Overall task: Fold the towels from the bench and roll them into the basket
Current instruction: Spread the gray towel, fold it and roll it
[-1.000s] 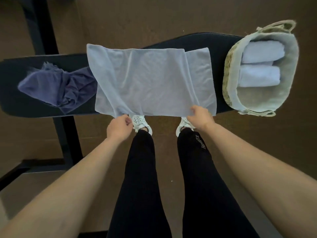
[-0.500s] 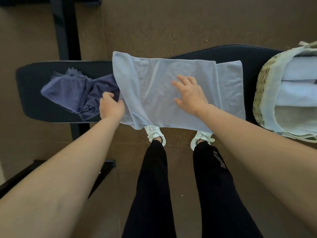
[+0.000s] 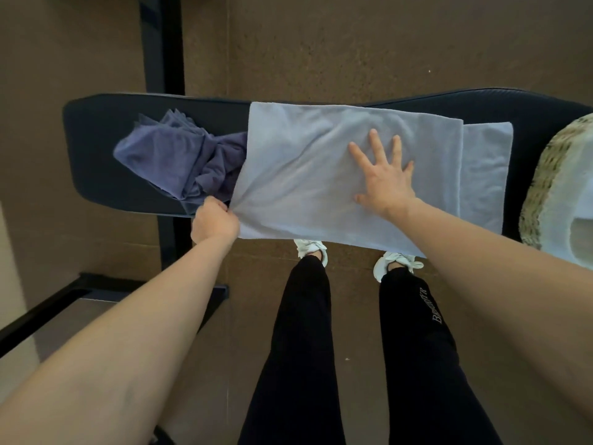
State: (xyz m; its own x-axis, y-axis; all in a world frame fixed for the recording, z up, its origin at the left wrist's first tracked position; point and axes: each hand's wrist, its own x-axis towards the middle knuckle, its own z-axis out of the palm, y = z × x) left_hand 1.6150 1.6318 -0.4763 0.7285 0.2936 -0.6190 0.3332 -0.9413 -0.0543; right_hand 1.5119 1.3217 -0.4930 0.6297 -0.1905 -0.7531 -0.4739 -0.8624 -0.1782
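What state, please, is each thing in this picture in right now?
Light towel, folded over, lying flat on the bench.
Dark towel, crumpled, unfolded.
Basket, cut off by the frame, contents unseen.
Left hand, grips the light towel's near left corner.
Right hand, flat, fingers spread, pressing on the light towel.

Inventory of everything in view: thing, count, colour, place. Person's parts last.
padded dark navy bench: 1, navy, spans frame
light blue towel: 1, light blue, folded across bench, near edge overhanging
crumpled purple-blue towel: 1, purple-blue, on bench, left of light one
woven straw basket with pale liner: 1, tan and cream, right edge, cropped
black metal frame bars: several, black, left side
white sneakers: 2, white, below towel edge
black trouser legs: 2, black, bottom centre
left grip: 1, bare, clutching towel's near left corner
right grip: 1, bare, flat on towel
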